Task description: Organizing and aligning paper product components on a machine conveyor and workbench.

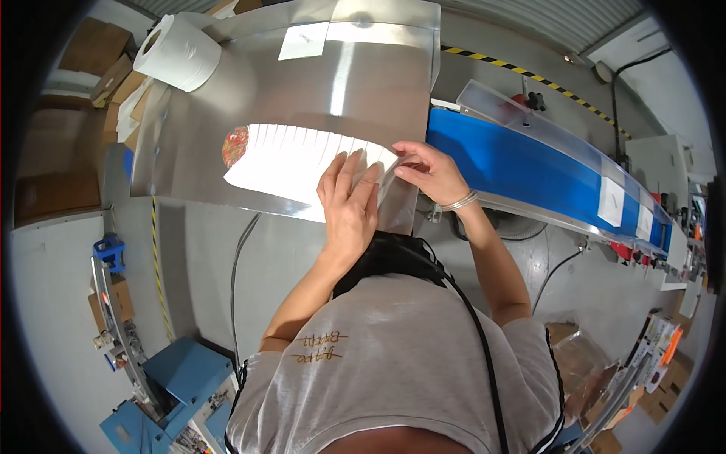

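Note:
A long row of overlapping white flat pieces (291,163), like cards or small packets, lies fanned on a shiny metal table (257,98). At its left end shows a round face patterned in red and gold (235,147). My left hand (349,198) rests on the right part of the row, fingers spread over the pieces. At the right end, my right hand (431,172) has thumb and forefinger apart on either side of the row's corner. Whether it grips the last piece is hard to see. A bracelet circles the right wrist.
A big white paper roll (178,53) stands at the table's far left. A paper label (303,41) sits near the far edge. To the right runs a blue conveyor belt (514,170) with a clear guard (544,121). Cardboard boxes (94,45) are at far left.

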`<act>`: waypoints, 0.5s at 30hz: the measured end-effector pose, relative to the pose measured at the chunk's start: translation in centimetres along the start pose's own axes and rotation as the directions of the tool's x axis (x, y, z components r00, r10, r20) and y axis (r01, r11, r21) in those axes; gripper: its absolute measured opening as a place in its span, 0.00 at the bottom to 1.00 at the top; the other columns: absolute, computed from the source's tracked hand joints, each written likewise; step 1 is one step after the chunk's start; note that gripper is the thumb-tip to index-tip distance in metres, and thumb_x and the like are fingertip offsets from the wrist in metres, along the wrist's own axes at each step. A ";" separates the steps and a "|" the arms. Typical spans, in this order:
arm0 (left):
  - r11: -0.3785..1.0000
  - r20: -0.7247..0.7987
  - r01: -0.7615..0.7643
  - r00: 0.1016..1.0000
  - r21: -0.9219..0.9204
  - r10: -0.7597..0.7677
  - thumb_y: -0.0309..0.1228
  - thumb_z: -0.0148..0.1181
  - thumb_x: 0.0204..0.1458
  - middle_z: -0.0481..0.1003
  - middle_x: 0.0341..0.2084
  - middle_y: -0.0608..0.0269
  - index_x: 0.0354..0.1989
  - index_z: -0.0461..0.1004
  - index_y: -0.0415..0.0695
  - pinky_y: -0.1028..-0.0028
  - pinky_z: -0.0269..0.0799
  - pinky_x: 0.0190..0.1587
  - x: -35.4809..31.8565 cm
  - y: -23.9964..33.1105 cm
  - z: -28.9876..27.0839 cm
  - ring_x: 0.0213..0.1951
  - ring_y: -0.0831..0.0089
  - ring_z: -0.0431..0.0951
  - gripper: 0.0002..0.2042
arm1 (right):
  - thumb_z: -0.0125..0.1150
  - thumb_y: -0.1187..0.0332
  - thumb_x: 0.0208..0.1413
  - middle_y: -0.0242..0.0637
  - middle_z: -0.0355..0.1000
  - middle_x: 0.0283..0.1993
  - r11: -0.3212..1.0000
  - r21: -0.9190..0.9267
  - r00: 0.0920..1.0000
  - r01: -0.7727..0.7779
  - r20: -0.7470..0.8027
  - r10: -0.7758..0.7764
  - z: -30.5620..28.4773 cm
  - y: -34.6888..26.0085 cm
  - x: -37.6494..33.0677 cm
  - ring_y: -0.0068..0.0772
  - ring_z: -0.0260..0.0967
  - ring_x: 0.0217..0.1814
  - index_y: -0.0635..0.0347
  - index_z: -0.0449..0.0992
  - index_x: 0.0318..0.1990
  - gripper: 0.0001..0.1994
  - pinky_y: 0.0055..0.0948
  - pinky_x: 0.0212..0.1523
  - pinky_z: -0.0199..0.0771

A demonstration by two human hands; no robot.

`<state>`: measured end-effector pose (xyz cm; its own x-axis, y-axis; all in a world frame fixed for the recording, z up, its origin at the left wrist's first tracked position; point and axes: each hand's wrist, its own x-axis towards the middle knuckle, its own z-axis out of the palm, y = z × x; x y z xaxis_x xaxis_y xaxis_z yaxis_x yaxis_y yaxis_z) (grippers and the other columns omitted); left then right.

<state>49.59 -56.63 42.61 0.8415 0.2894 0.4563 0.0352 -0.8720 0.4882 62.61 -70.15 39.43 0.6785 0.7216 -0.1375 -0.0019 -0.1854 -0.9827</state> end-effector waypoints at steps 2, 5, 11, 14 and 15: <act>1.000 -0.002 -0.004 1.000 0.001 0.004 0.19 0.61 0.42 0.68 0.52 0.55 0.43 0.78 0.43 0.57 0.57 0.56 0.0 0.1 0.1 0.56 0.52 0.64 0.17 | 0.62 0.76 0.51 0.33 0.70 0.50 1.000 -0.011 1.000 0.008 -0.003 -0.008 -0.4 0.3 -0.2 0.21 0.70 0.46 0.60 0.70 0.54 0.20 0.20 0.47 0.72; 1.000 -0.001 0.004 1.000 0.005 -0.004 0.18 0.61 0.41 0.69 0.52 0.56 0.42 0.79 0.44 0.58 0.57 0.56 0.0 0.2 0.0 0.56 0.52 0.64 0.16 | 0.64 0.74 0.50 0.34 0.68 0.53 0.991 0.008 0.990 0.134 0.035 -0.134 -0.7 0.7 0.0 0.21 0.68 0.48 0.59 0.70 0.53 0.21 0.22 0.48 0.71; 0.997 0.048 0.017 0.999 0.081 -0.021 0.30 0.66 0.43 0.59 0.60 0.48 0.49 0.75 0.47 0.50 0.45 0.62 -0.2 0.7 -0.7 0.63 0.47 0.54 0.20 | 0.63 0.68 0.51 0.35 0.69 0.46 0.918 -0.166 0.932 0.361 0.086 -0.351 -2.5 3.1 -0.6 0.27 0.65 0.49 0.59 0.69 0.49 0.18 0.25 0.47 0.68; 0.996 -0.005 0.025 1.000 0.083 -0.024 0.23 0.61 0.46 0.63 0.57 0.49 0.48 0.74 0.45 0.52 0.51 0.60 -1.0 -0.6 -0.3 0.61 0.48 0.58 0.18 | 0.61 0.64 0.56 0.25 0.63 0.32 0.982 0.172 0.976 0.081 -0.216 -0.042 -6.3 7.6 -2.1 0.18 0.58 0.31 0.58 0.66 0.42 0.13 0.22 0.31 0.63; 0.996 -0.008 0.032 0.999 0.086 -0.031 0.23 0.61 0.46 0.63 0.57 0.49 0.48 0.74 0.45 0.52 0.51 0.60 -1.4 -1.0 -0.4 0.61 0.48 0.58 0.18 | 0.59 0.62 0.57 0.24 0.61 0.28 0.996 -0.049 0.910 -0.080 -0.412 0.053 -8.0 6.1 -3.1 0.17 0.56 0.30 0.58 0.68 0.38 0.11 0.23 0.30 0.62</act>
<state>48.22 -56.03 41.77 0.8355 0.3197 0.4468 0.1079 -0.8929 0.4370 66.35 -78.85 34.82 0.9198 0.3718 -0.1255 -0.0201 -0.2746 -0.9614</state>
